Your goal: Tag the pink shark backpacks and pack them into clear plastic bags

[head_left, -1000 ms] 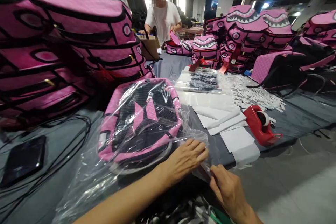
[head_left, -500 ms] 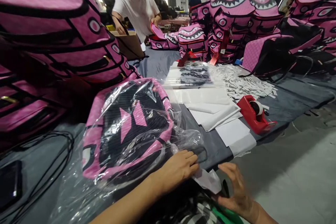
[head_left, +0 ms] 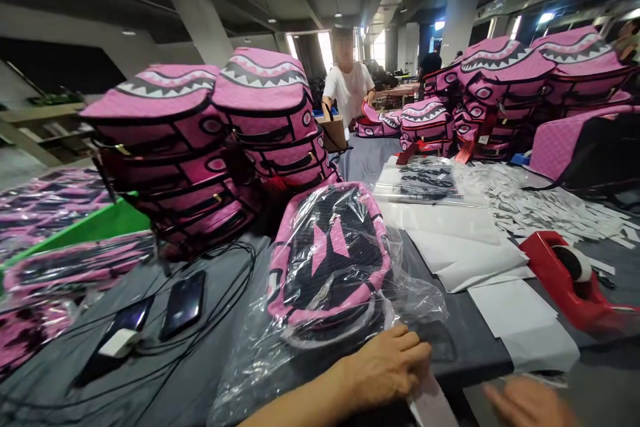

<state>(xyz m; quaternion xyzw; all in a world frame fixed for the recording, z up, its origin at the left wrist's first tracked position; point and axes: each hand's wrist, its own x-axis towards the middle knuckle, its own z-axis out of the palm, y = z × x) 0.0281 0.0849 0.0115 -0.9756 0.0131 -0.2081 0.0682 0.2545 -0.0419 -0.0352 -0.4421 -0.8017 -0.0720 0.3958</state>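
Observation:
A pink and black backpack (head_left: 295, 273) lies in a clear plastic bag (head_left: 255, 353) on the grey-covered table. At the table's front edge, my left hand (head_left: 393, 363) is closed on a thin whitish strip (head_left: 433, 400); its material is unclear. The strip runs from beside the backpack, under my fingers and down past the edge. Low on the right, my right hand (head_left: 533, 403) is smeared by motion, apart from the strip and below some white sheets (head_left: 515, 310). Its fingers do not show clearly.
Stacked pink backpacks (head_left: 175, 147) stand left and right. Phones (head_left: 183, 303) and black cables (head_left: 245, 267) lie left. A red tape dispenser (head_left: 555, 280) and a heap of white slips (head_left: 545, 203) are on the right. A person (head_left: 347, 90) stands at the far end.
The view has swung up and left, showing more of the left side. My left hand still grips the whitish strip. My right hand, fingers spread before, is now blurred and farther from it.

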